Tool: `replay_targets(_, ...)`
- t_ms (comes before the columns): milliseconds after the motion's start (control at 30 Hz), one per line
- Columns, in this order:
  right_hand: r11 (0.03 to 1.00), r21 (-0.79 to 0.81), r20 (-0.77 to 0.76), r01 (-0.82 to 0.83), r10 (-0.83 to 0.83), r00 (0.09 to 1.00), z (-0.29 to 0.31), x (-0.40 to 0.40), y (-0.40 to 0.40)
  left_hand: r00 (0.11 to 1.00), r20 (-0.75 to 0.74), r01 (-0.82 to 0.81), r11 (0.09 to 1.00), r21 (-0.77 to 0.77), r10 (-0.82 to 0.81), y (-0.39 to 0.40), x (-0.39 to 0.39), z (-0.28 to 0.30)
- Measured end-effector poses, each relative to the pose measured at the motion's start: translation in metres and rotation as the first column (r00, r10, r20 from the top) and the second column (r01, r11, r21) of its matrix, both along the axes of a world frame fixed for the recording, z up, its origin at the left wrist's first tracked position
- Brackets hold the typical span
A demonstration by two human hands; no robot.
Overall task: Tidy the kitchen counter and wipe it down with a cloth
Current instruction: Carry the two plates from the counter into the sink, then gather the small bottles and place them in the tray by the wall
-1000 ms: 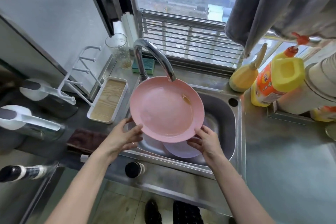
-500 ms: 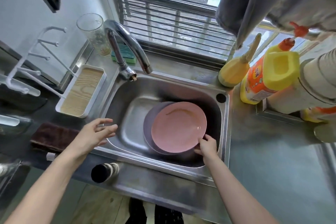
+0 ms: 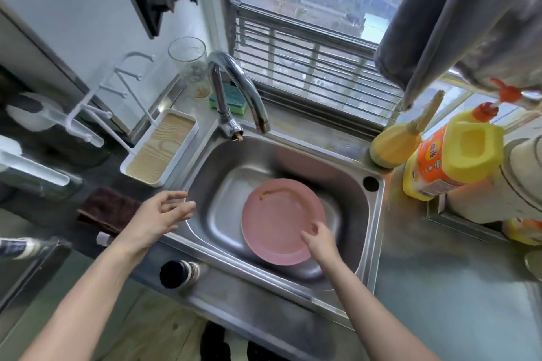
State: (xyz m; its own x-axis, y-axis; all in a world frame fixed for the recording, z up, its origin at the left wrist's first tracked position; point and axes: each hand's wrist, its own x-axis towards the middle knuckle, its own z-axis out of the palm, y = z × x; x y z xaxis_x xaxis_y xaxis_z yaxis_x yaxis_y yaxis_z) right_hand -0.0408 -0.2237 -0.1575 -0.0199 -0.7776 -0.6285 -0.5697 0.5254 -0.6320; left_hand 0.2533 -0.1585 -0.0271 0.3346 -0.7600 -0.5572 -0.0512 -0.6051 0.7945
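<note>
Two hands are at work here, and we go from the big things down to the small. The steel counter (image 3: 457, 287) spreads to the right of the sink (image 3: 377, 231) and looks bare enough for wiping, which we judge is why the dishes go into the basin. The pink plate (image 3: 278, 214) lies flat on the bottom of the sink, with a brown smear near its far rim; we think it waits there for washing, out of the way of the cloth. Our right hand (image 3: 321, 240) rests at the near edge of the plate, fingers slightly bent over the rim; whether it pinches the plate or only touches it we cannot tell. Our left hand (image 3: 159, 214) hovers above the left rim of the sink, fingers spread and relaxed, holding nothing. Just beside it, on the dark counter, lies the brown cloth (image 3: 107, 209), folded and close, probably the next thing for this free hand to take.
</note>
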Motion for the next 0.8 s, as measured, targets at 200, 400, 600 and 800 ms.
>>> replay_targets(200,0.959,-0.17,0.014,-0.226,0.231,0.973,0.051,0.049,0.0,0.994,0.014,-0.104,0.993,-0.064,0.105,0.036,0.011,0.018)
replay_targets(400,0.885,-0.278,0.219,-0.374,0.438,0.872,0.101,0.108,0.027,0.955,0.012,-0.29,0.944,-0.157,0.296,0.104,0.027,0.026)
replay_targets(600,0.703,-0.277,0.222,-0.656,0.711,0.668,0.108,0.142,0.091,0.901,-0.013,-0.431,0.892,-0.138,0.434,0.177,0.034,0.015)
replay_targets(800,0.708,-0.315,0.224,-0.632,0.702,0.675,0.083,0.148,0.128,0.911,-0.004,-0.409,0.903,-0.128,0.412,0.213,0.029,0.0)
